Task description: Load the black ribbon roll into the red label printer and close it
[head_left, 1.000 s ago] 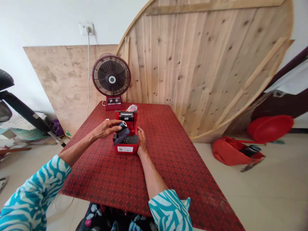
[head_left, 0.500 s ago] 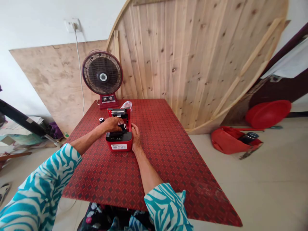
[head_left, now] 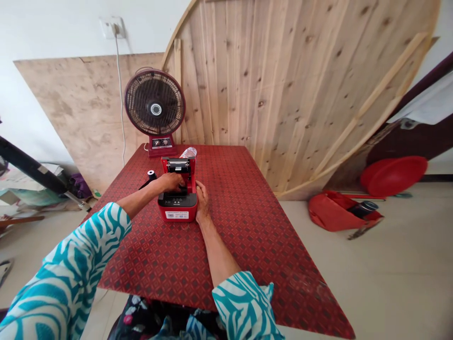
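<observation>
A red and black label printer [head_left: 179,202] stands on the table with its lid [head_left: 179,165] raised. My left hand [head_left: 173,181] reaches into its open bay from the left, fingers bent down around a black roll that is mostly hidden by the hand and the bay. My right hand [head_left: 202,200] grips the printer's right side, its fingers along the red wall. A second small black roll with a white core [head_left: 152,174] stands on the table left of the printer, with a dark strip beside it. Behind the lid lies a clear plastic bottle [head_left: 189,153], partly hidden.
The red patterned table [head_left: 247,236] carries a dark red fan [head_left: 155,108] at its far left. Wooden boards [head_left: 262,85] lean on the wall behind. On the floor to the right are a red bag [head_left: 327,212] and a red basin [head_left: 394,175].
My left hand has moved deeper into the printer's bay, and the black roll's white end no longer shows. My right hand stays at the printer's side. The view has shifted slightly.
</observation>
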Demonstrator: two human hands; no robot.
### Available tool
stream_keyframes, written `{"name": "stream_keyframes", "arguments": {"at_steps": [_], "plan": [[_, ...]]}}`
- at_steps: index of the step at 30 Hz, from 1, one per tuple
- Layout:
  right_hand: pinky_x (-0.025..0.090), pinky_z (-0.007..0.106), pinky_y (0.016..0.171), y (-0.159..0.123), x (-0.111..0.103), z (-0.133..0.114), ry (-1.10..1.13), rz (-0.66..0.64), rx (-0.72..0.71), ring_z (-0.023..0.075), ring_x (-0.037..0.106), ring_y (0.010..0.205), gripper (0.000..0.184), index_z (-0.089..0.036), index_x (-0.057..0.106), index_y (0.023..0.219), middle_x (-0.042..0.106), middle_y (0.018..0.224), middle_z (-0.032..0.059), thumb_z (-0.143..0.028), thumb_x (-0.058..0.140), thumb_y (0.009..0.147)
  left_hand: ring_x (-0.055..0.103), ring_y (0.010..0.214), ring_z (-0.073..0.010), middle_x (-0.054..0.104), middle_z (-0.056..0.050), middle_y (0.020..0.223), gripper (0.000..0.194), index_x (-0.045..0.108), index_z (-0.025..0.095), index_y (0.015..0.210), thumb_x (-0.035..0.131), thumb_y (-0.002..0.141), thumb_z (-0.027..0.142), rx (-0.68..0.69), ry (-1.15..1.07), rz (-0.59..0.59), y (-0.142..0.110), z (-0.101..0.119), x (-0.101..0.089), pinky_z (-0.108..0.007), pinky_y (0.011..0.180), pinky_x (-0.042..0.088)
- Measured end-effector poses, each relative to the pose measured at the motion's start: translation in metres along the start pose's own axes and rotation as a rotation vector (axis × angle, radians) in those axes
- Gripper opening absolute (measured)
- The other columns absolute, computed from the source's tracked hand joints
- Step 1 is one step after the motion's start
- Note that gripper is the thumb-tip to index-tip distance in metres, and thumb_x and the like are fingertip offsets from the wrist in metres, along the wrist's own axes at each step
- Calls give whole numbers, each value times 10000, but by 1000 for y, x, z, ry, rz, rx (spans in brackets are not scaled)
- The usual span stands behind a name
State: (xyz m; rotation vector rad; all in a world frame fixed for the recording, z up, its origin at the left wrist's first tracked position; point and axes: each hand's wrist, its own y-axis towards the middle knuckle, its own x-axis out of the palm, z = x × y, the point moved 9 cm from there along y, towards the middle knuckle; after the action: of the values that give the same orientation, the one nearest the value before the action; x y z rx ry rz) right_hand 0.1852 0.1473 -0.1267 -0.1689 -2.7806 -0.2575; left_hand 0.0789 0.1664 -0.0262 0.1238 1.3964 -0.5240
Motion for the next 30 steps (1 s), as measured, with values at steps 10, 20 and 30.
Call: {"name": "stream_keyframes", "arguments": {"at_steps": [10, 20, 30], "plan": [[410, 383, 1002, 0, 2, 1, 33, -3, 41, 207, 575, 1120, 415, -244, 624, 1128, 656, 1186, 45, -500, 501, 825, 671, 972, -215, 722, -54, 1094, 391, 679, 200, 1132, 570, 854, 452, 143, -423, 420, -92, -2, -13, -306, 889, 497], [423, 370, 975, 0, 0, 5, 68, 23, 72, 202, 589, 1085, 446, -229, 626, 1125, 669, 1164, 46, -513, 541, 791, 692, 820, -165, 743, -33, 887, 155, 685, 201, 926, 538, 887, 229, 257, -332, 713, -104, 13, -12, -289, 791, 519], [416, 362, 965, -1, 0, 0, 72, 22, 74, 193, 588, 1060, 421, -235, 626, 1111, 665, 1160, 41, -492, 541, 789, 658, 965, -189, 721, -60, 1030, 108, 686, 210, 917, 583, 888, 225, 386, -137, 832, -129, 36, -8, -380, 905, 429]]}}
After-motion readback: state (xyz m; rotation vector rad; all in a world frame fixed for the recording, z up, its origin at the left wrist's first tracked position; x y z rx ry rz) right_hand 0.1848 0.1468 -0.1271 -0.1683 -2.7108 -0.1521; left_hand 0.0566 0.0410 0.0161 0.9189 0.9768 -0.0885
